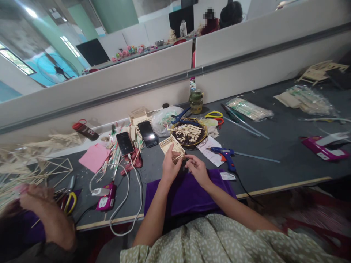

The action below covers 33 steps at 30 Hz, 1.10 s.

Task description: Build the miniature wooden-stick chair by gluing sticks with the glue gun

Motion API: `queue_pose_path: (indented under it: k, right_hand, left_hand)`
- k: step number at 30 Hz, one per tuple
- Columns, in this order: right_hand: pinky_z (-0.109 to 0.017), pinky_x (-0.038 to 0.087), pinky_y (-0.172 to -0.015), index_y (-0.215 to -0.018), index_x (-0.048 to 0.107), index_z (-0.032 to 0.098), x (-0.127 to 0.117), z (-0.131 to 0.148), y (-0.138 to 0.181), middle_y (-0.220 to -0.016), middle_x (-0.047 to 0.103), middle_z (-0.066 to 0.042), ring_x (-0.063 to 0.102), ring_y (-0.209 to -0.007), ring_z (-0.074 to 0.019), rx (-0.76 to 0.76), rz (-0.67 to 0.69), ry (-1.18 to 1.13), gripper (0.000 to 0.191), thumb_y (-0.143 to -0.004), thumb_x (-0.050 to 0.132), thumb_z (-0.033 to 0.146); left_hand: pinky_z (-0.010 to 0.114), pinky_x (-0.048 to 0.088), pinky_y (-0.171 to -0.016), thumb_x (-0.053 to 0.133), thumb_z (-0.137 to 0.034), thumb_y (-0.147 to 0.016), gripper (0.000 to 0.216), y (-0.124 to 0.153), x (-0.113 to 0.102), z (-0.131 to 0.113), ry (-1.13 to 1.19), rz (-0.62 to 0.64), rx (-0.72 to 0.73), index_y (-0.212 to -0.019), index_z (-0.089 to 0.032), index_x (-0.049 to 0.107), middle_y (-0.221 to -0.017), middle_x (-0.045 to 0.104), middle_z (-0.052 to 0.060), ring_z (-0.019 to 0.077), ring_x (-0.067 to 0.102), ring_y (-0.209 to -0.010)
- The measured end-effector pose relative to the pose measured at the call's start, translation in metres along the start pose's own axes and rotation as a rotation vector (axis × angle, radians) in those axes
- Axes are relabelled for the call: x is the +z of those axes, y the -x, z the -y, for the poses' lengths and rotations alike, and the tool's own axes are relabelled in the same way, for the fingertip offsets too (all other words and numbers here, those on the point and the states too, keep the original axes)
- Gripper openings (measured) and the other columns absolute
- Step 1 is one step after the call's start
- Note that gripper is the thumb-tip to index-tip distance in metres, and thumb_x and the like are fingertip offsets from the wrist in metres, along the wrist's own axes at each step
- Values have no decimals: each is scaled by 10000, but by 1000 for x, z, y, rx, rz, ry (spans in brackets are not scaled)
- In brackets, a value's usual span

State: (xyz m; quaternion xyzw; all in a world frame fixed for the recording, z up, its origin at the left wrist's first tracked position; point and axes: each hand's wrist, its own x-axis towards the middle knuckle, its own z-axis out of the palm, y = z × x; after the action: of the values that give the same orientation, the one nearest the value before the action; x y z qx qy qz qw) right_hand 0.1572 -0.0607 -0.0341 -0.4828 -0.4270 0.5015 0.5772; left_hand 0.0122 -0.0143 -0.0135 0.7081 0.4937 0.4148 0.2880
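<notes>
My left hand (pixel 170 167) is wrapped round a small open box of thin wooden sticks (pixel 177 147), thumb along its near wall. The box is tilted, and part of its near side is hidden by the hand. Close to its right corner is my right hand (pixel 197 170), fingers curled, with the index fingertip at or almost at the corner; whatever may be between finger and thumb is too small to make out. Both hands are above a folded purple cloth (pixel 189 199). Just behind the box stands a round basket (pixel 206 137) with short cut sticks (pixel 188 132). A blue glue gun (pixel 223 153) lies on white paper (pixel 208 151) to the right.
Two phones (pixel 125 143), a pink paper (pixel 94 157), a white cable (pixel 141 193) and a magenta power strip (pixel 106 197) lie left. Behind are pliers (pixel 181 116), scissors (pixel 215 115) and a jar (pixel 196 102). Packed sticks (pixel 249 108) lie right. A co-worker's arm (pixel 52 215) reaches in at left.
</notes>
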Motion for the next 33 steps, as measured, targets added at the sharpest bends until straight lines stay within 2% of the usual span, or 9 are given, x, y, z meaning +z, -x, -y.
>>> queue_pose_path:
  k: [11,16,20,33]
  right_hand:
    - [-214,381,-466,-1161,645,145,1,2,-5,-688,616,15,481,-524,-99,24,33,-10,417,-823,611,385]
    - [-226,409,-514,-1150,674,159,0,0,-4,-704,619,9,505,-554,-104,-63,8,17,358,-862,583,349]
    - [-235,432,-563,-1161,688,169,1,-1,-2,-727,624,-1,551,-615,-119,-111,43,37,341,-883,568,326]
    - [-241,461,-582,-1198,669,157,0,-4,-2,-698,618,8,572,-615,-127,-130,27,67,377,-869,568,312]
  left_hand:
    - [351,469,-958,638,-240,-874,716,-3,-2,-4,-95,-9,40,-1517,-239,322,-1016,664,40,184,623,-1003]
    - [361,457,-956,609,-208,-871,716,-4,-5,-11,-215,7,123,-1523,-219,315,-986,647,44,202,589,-998]
    - [365,452,-958,593,-191,-867,724,-6,-7,-16,-260,25,150,-1528,-206,300,-990,635,51,213,571,-1010]
    - [347,442,-954,632,-164,-818,789,-6,-6,-14,-179,16,64,-1528,-220,295,-996,616,39,197,570,-987]
